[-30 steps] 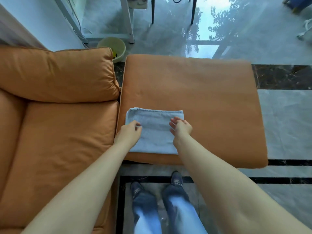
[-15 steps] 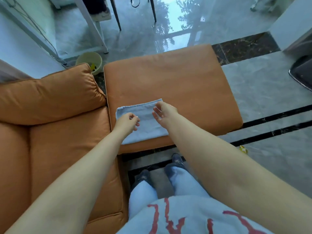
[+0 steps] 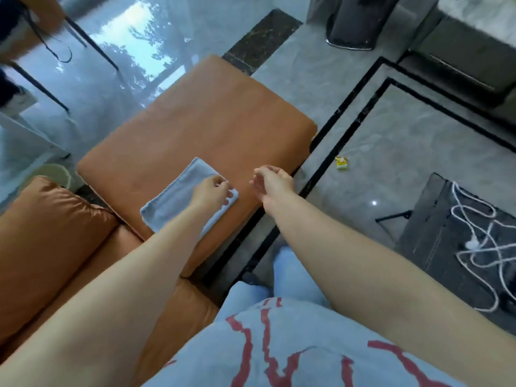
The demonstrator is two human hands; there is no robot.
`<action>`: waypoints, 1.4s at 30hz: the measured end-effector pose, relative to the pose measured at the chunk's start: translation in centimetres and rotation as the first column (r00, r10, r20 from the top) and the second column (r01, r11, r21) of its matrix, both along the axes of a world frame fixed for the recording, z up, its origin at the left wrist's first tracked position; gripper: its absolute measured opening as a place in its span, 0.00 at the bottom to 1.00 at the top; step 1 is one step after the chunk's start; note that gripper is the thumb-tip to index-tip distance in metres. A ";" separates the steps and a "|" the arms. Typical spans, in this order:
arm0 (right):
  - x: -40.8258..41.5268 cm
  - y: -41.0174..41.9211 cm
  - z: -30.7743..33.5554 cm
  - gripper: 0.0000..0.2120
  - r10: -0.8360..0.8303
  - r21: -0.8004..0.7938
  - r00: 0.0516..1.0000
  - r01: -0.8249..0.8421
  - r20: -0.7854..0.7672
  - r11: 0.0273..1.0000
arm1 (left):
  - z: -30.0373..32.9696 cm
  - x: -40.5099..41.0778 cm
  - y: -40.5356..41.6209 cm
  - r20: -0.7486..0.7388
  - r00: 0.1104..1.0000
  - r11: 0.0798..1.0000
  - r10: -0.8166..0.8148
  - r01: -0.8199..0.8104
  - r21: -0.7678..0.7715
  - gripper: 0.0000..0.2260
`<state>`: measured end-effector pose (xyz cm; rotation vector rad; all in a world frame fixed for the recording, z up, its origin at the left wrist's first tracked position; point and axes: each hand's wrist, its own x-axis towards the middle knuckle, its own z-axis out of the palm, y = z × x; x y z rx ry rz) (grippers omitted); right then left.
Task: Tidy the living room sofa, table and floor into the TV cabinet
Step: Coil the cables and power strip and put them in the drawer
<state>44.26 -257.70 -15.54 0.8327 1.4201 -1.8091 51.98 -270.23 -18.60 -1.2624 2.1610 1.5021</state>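
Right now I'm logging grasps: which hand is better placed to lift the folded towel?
Left hand: its fingers already rest on the blue folded towel; the right hand hovers beside it, holding nothing.

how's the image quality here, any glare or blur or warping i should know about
Head view: strong window glare on the glossy floor at upper left, with tree reflections; overall soft motion blur, most on the hands, the left hand on the blue towel and the right hand beside it; wide-angle warping bends the black floor lines and tilts the scene.

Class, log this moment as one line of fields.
left hand: grips folded blue towel | right hand: off towel, holds nothing | towel on orange ottoman
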 end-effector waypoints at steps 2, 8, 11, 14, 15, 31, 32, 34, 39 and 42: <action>-0.2 3.0 -0.1 0.07 -0.063 0.107 0.998 0.064 -0.015 0.992 | 0.3 -1.4 1.9 -0.010 0.996 0.996 -0.086 0.086 -0.023 0.08; -0.8 16.1 0.2 0.09 -0.373 0.223 0.926 0.377 -0.061 0.899 | 1.8 -6.1 14.2 -0.059 0.911 0.913 -0.408 0.407 -0.025 0.08; -0.2 21.9 0.4 0.10 -0.476 0.211 0.876 0.481 -0.078 0.851 | 2.3 -7.7 19.8 -0.042 0.847 0.847 -0.531 0.531 -0.005 0.11; 0.8 28.8 0.2 0.11 -0.573 0.204 0.816 0.576 -0.081 0.792 | 2.4 -8.6 27.0 -0.054 0.765 0.766 -0.642 0.642 -0.016 0.09; 1.1 31.5 0.1 0.12 -0.602 0.207 0.794 0.606 -0.088 0.768 | 2.5 -8.8 29.7 -0.061 0.740 0.742 -0.669 0.670 -0.008 0.08; 6.2 63.3 -2.3 0.10 -0.846 0.308 0.519 0.830 -0.125 0.464 | -0.9 -7.7 58.3 0.051 0.505 0.502 -0.862 0.863 -0.057 0.06; 5.9 64.1 -2.3 0.10 -0.837 0.308 0.536 0.820 -0.114 0.483 | -1.1 -7.9 59.1 0.059 0.483 0.479 -0.874 0.875 -0.066 0.06; 5.4 65.2 -2.0 0.10 -0.794 0.288 0.598 0.783 -0.105 0.552 | -1.4 -8.5 60.0 0.089 0.443 0.439 -0.892 0.896 -0.060 0.06; 3.9 67.8 -2.3 0.07 -0.641 0.213 0.754 0.656 -0.142 0.724 | -3.1 -11.8 62.0 0.130 0.382 0.384 -0.915 0.923 -0.017 0.04; 2.5 69.2 -3.3 0.05 -0.595 0.231 0.791 0.611 -0.140 0.757 | -4.8 -14.0 63.3 0.125 0.364 0.366 -0.923 0.931 -0.003 0.04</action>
